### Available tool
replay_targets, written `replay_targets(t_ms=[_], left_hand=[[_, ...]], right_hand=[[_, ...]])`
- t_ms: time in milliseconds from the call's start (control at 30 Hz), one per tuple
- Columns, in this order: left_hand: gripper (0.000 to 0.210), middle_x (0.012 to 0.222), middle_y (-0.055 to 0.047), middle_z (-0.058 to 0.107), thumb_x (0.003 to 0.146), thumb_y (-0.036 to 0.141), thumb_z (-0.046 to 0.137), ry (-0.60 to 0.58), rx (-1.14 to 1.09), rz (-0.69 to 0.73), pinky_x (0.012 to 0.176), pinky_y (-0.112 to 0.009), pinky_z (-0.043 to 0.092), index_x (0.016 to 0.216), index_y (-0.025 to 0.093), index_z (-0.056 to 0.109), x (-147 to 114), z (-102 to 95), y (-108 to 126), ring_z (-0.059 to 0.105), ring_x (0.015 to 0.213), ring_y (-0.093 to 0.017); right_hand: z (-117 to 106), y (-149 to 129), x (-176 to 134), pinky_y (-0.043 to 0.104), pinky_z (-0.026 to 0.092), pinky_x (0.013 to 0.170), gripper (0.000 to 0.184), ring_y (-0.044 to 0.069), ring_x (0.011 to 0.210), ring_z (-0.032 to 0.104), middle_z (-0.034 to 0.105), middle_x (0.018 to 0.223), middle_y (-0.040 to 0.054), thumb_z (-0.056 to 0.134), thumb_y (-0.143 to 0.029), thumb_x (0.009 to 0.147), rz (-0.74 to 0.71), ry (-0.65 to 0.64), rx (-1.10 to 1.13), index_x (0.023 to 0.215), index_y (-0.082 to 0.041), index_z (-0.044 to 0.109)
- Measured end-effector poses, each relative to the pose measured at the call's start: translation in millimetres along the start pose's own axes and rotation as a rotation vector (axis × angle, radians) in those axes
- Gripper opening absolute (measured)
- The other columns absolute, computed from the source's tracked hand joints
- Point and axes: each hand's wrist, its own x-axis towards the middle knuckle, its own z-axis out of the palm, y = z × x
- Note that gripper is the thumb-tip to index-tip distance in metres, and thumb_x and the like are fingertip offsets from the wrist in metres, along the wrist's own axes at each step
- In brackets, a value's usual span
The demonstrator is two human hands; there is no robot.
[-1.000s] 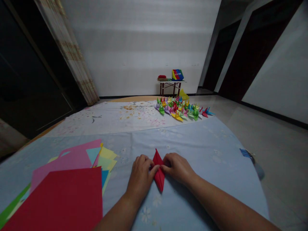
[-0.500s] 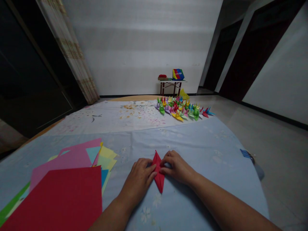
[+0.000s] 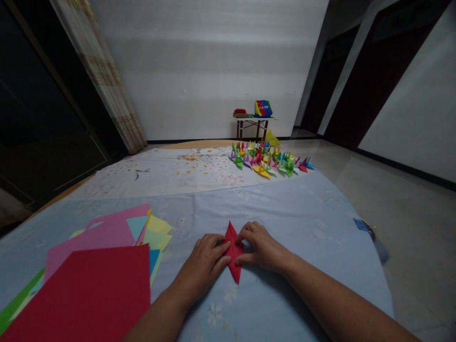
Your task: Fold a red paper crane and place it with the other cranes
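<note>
Lying lengthwise before the person, a slim, diamond-shaped piece of folded red paper (image 3: 233,251) rests on the rounded table (image 3: 306,228), which is spread with pale blue flower-patterned cloth. The left hand (image 3: 202,260) touches its left side, thumb and forefinger slightly parted, both tips against the paper. The right hand (image 3: 262,248) meets the right side, its thumb and forefinger curved, a gap showing between them and their tips on the paper; whether either hand's fingers pinch an edge, I cannot tell. Well to the left lies an overlapping pile of coloured paper sheets (image 3: 89,289), a large red one on top. Many small folded paper cranes in mixed colours (image 3: 267,159) stand clustered at the far right, on a white flower-printed cloth (image 3: 167,173).
</note>
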Motion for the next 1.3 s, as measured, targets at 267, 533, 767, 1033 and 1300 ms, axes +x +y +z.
replay_targets(t_ms=[267, 533, 767, 1033, 1300], left_hand=[[0.033, 0.117, -0.008, 0.054, 0.085, 0.028, 0.051, 0.009, 0.087, 0.0, 0.092, -0.041, 0.04, 0.117, 0.027, 0.055, -0.6, 4.0, 1.4, 0.048, 0.108, -0.022], [0.03, 0.124, -0.007, 0.052, 0.084, 0.026, 0.052, 0.06, 0.091, 0.064, 0.095, -0.043, 0.038, 0.114, 0.027, 0.056, 0.5, 6.4, 0.7, 0.044, 0.116, -0.023], [0.034, 0.124, -0.009, 0.053, 0.084, 0.027, 0.051, 0.017, 0.147, 0.015, 0.095, -0.043, 0.038, 0.117, 0.022, 0.052, 0.4, 8.7, 1.6, 0.045, 0.116, -0.023], [0.033, 0.126, -0.007, 0.05, 0.085, 0.025, 0.048, -0.03, 0.176, -0.025, 0.092, -0.044, 0.036, 0.117, 0.029, 0.051, 2.5, 10.0, 7.6, 0.044, 0.115, -0.024], [0.03, 0.124, -0.008, 0.051, 0.084, 0.024, 0.048, -0.037, 0.156, -0.031, 0.09, -0.045, 0.035, 0.114, 0.028, 0.054, 3.9, 7.2, 10.8, 0.045, 0.114, -0.026]], right_hand=[[-1.3, 1.3, 1.0, 0.034, 0.034, 0.078, 0.058, 0.022, 0.091, 0.045, 0.053, 0.096, 0.0052, 0.066, -0.065, 0.055, -0.016, -0.018, -0.013, 0.095, -0.024, 0.062], [1.2, 7.6, 4.6, 0.034, 0.034, 0.08, 0.06, 0.022, 0.092, 0.044, 0.053, 0.097, 0.0056, 0.064, -0.068, 0.055, -0.063, -0.017, -0.018, 0.095, -0.024, 0.061], [-4.7, 7.9, 11.3, 0.036, 0.034, 0.082, 0.074, 0.024, 0.094, 0.043, 0.051, 0.101, 0.0074, 0.064, -0.069, 0.054, -0.095, -0.048, -0.055, 0.114, -0.026, 0.056], [-8.6, 10.4, 22.7, 0.04, 0.032, 0.085, 0.094, 0.027, 0.098, 0.042, 0.048, 0.108, 0.0096, 0.065, -0.071, 0.049, -0.07, -0.149, -0.138, 0.129, -0.027, 0.043], [-9.2, 11.5, 29.5, 0.042, 0.031, 0.087, 0.097, 0.028, 0.098, 0.042, 0.048, 0.106, 0.0085, 0.07, -0.067, 0.045, -0.046, -0.189, -0.152, 0.129, -0.027, 0.042]])
